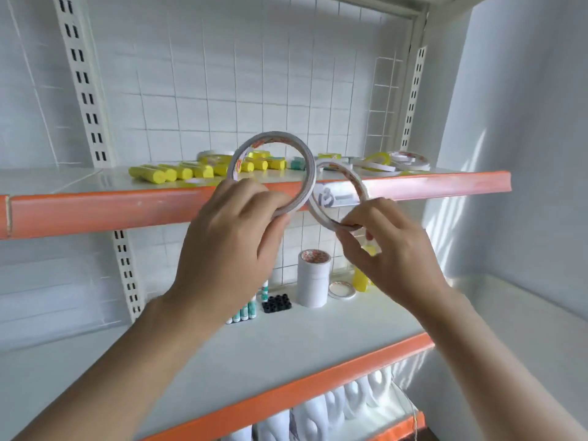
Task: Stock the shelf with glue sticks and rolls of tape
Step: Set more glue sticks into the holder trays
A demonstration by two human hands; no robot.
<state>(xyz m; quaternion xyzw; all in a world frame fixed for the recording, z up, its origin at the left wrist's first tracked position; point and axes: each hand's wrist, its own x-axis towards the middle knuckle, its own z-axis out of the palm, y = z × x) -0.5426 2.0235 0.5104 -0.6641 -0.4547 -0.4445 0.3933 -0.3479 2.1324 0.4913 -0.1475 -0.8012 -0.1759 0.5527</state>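
Nearest the camera, two bare forearms rise from the lower edge of the frame toward centre. The left hand (234,230) grasps a thin roll of tape (272,173), fingers curled round its lower rim, the ring held upright at frame centre. The right hand (386,253) pinches a second roll of tape (339,195) at its lower edge, just right of centre; the two rings stand close side by side and appear to overlap, though contact cannot be confirmed. Both are held in front of the orange lip of the upper shelf (95,208), not yet on it.

On that shelf, yellow glue sticks (178,171) lie in a row left of centre, with loose flat tape rolls (394,162) to the right. The lower shelf (286,338) carries a white stack of tape (313,278).

Risk assessment: each ring is held by a short arc only and could swing or slip. Set down on edge, a roll would likely run off the lip. Reaching in could also disturb the glue sticks, which lie free to roll.
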